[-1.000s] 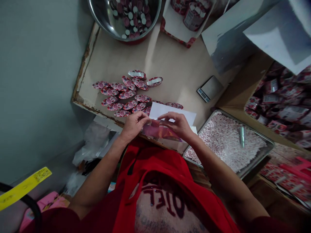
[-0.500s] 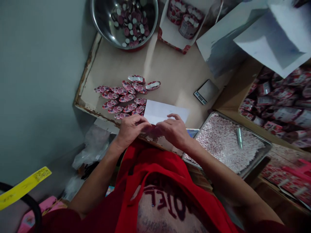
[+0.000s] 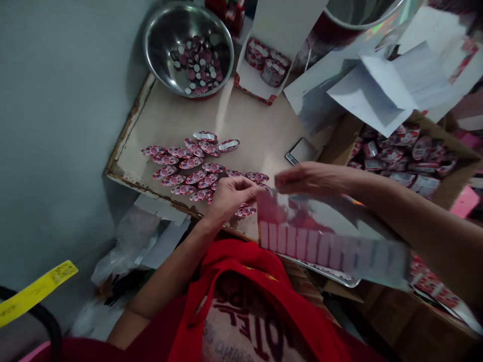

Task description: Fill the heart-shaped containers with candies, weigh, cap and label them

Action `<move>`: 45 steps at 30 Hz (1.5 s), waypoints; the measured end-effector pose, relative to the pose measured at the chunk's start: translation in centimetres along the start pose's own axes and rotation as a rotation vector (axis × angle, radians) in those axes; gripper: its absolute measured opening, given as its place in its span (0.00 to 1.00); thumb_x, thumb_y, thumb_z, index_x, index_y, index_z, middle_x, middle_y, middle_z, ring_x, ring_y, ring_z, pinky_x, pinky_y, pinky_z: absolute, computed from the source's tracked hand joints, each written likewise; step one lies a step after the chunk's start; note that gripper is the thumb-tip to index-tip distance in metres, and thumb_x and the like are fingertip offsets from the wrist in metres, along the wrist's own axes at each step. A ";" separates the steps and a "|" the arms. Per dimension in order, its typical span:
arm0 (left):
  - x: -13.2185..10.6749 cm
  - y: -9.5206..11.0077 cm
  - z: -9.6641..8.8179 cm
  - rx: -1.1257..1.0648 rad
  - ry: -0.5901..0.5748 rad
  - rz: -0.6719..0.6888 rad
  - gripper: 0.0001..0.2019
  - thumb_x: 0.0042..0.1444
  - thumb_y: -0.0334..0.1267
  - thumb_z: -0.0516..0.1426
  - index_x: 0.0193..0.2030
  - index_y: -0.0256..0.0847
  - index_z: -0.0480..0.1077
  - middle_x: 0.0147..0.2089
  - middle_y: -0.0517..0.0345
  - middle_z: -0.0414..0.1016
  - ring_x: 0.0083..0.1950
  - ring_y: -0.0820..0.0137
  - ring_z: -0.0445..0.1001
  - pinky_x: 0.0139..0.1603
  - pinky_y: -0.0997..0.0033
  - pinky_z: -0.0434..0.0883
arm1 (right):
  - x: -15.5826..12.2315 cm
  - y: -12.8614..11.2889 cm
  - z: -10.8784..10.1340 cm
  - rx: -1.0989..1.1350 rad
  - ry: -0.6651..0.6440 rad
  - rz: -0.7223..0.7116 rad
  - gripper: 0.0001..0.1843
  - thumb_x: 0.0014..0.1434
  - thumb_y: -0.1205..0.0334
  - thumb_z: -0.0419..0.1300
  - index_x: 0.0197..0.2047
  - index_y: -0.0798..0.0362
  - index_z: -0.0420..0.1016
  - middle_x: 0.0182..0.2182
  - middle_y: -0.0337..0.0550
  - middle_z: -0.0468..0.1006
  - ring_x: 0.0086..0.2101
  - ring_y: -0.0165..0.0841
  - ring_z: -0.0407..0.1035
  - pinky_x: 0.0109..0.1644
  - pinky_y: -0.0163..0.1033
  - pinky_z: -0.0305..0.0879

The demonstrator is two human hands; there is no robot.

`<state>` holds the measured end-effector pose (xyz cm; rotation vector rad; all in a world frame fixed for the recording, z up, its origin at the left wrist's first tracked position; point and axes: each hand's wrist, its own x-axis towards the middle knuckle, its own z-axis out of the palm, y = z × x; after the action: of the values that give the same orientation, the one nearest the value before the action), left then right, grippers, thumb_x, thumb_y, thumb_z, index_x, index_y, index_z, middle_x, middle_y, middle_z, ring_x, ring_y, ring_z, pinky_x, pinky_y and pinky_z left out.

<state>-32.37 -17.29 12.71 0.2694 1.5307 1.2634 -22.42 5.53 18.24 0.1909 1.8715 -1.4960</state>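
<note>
My left hand (image 3: 231,199) is closed, thumb and finger pinching the near-left corner of a long printed sheet (image 3: 317,236). Motion blurs this sheet, which shows pink print above a row of pale rectangles. Along its upper edge, the curled fingers of my right hand (image 3: 305,178) also grip it, though blur hides their exact hold. Several small oval printed pieces (image 3: 196,177) with pink round centres stand in slanting rows on the table beyond my left hand. A few of them are partly hidden behind it.
A steel bowl (image 3: 149,55) of small discs stands at the back. Beside it is an open white box (image 3: 289,22) holding round packages. A small scale (image 3: 301,152), loose white papers (image 3: 372,90) and a cardboard box (image 3: 334,143) of packages lie rightward. The sheet covers most of a metal tray (image 3: 349,282).
The white folded paper between my hands has given way to the printed sheet's pink side. My right hand has moved right and away from my left. The view has shifted.
</note>
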 end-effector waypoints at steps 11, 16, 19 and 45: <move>11.3 -10.1 -6.2 0.275 0.415 -0.071 0.06 0.56 0.34 0.60 0.30 0.39 0.76 0.28 0.58 0.78 0.28 0.70 0.74 0.30 0.73 0.70 | 17.9 10.7 0.7 -0.731 0.602 -0.008 0.11 0.67 0.67 0.62 0.47 0.47 0.86 0.47 0.50 0.83 0.46 0.43 0.68 0.52 0.47 0.56; 11.8 -10.0 -6.5 0.322 0.392 -0.089 0.08 0.61 0.34 0.57 0.33 0.39 0.76 0.32 0.55 0.80 0.32 0.66 0.79 0.36 0.68 0.75 | 18.3 10.1 5.7 -0.704 0.764 -0.027 0.18 0.72 0.65 0.56 0.61 0.53 0.80 0.49 0.55 0.82 0.46 0.45 0.68 0.49 0.48 0.58; 11.7 -9.8 -6.7 0.494 0.423 -0.002 0.08 0.61 0.32 0.58 0.31 0.40 0.76 0.33 0.53 0.81 0.36 0.65 0.78 0.44 0.67 0.74 | 19.2 10.0 8.6 -0.720 0.772 -0.064 0.21 0.75 0.64 0.52 0.65 0.54 0.76 0.52 0.55 0.81 0.47 0.45 0.67 0.51 0.48 0.59; 7.8 -11.7 -6.5 0.645 0.510 0.150 0.05 0.66 0.36 0.59 0.40 0.43 0.77 0.46 0.48 0.81 0.50 0.60 0.79 0.56 0.61 0.71 | 11.0 2.4 11.5 -0.137 0.879 -0.108 0.11 0.66 0.54 0.64 0.33 0.48 0.80 0.19 0.36 0.70 0.24 0.32 0.63 0.35 0.42 0.58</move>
<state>-35.71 -20.16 -2.11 0.5084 2.3843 0.9522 -24.16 -7.41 8.88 0.7951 2.6856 -1.4611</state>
